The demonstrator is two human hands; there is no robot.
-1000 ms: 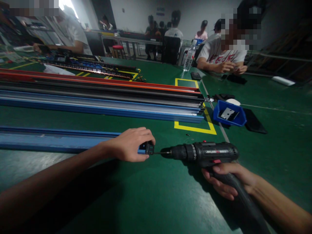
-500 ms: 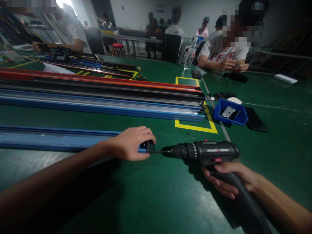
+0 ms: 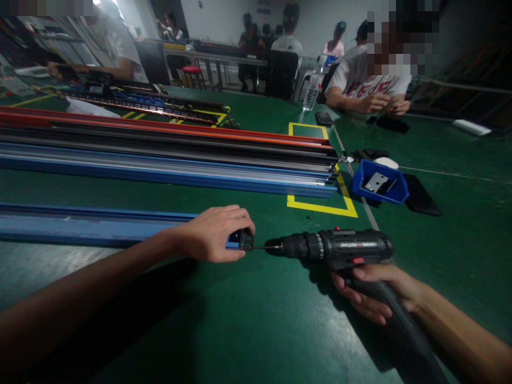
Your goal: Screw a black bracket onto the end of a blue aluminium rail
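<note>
My left hand (image 3: 218, 234) is closed over the right end of a long blue metal profile (image 3: 100, 230) lying on the green table. A small black end piece (image 3: 247, 240) sits at that end, between my thumb and fingers. My right hand (image 3: 372, 293) is wrapped round the handle of a black cordless drill (image 3: 344, 244), which lies level and points left. Its thin bit (image 3: 262, 247) reaches the black end piece; whether it sits in a screw is too small to tell. A tiny dark screw (image 3: 309, 217) lies on the table above the drill's chuck.
Beyond the profile lies a stack of blue, black and orange profiles (image 3: 168, 154). A blue bin (image 3: 380, 181) with metal plates stands to its right, beside a dark flat object (image 3: 422, 194). Farther back are a water bottle (image 3: 314, 88) and a co-worker (image 3: 370, 88) seated across the table.
Both hands, the drill and the blue profile hold nearly the same positions. Only a slight shift of the camera view shows.
</note>
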